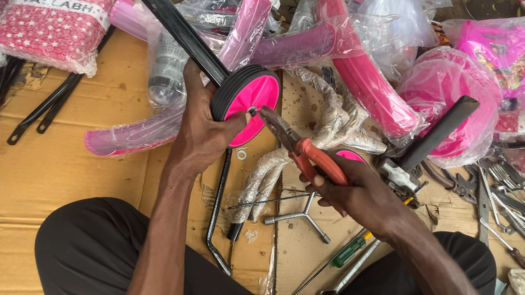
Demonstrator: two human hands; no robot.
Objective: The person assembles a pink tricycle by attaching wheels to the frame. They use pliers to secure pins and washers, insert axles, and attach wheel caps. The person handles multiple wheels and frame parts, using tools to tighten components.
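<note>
Head view: pliers (303, 152) angled up-left toward wheel (250, 102).

Wheel hub (251, 110) — pliers' tip covers it, left fingers (201, 85) behind strut

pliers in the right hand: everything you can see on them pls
The pliers have orange-red sleeved handles and dark metal jaws, looking worn. The right hand grips the handles from below, so their ends are hidden. They point up and left, tilted, with the jaw tips at the small fastener in the centre of the pink wheel. Whether the tips actually clamp it is too small to tell. The left hand holds the wheel by its black tyre. The pliers touch nothing else and are clear of the cardboard.
</note>
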